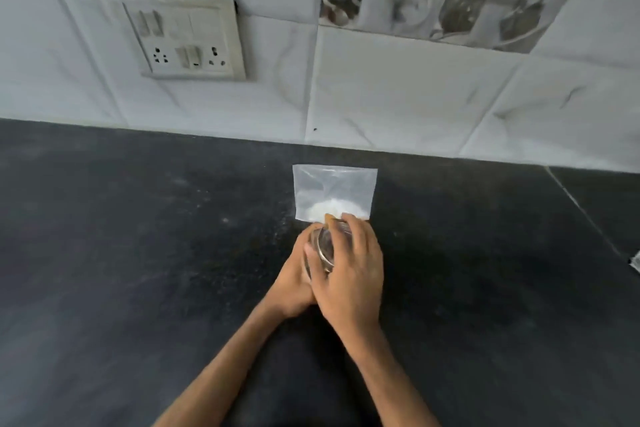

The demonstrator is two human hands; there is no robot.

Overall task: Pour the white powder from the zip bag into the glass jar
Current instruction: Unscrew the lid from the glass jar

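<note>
A clear zip bag lies flat on the black counter, with white powder heaped at its near end. Just in front of it stands the glass jar, mostly hidden by both hands. My left hand wraps around the jar's left side. My right hand curls over the jar's top and right side, where a metal rim or lid edge shows; its fingertips reach the bag's near edge. Whether a lid sits on the jar I cannot tell.
A tiled wall rises right behind the bag. A switch and socket panel is on the wall at the upper left. A seam crosses the counter at the right, with a small clear scrap at the edge.
</note>
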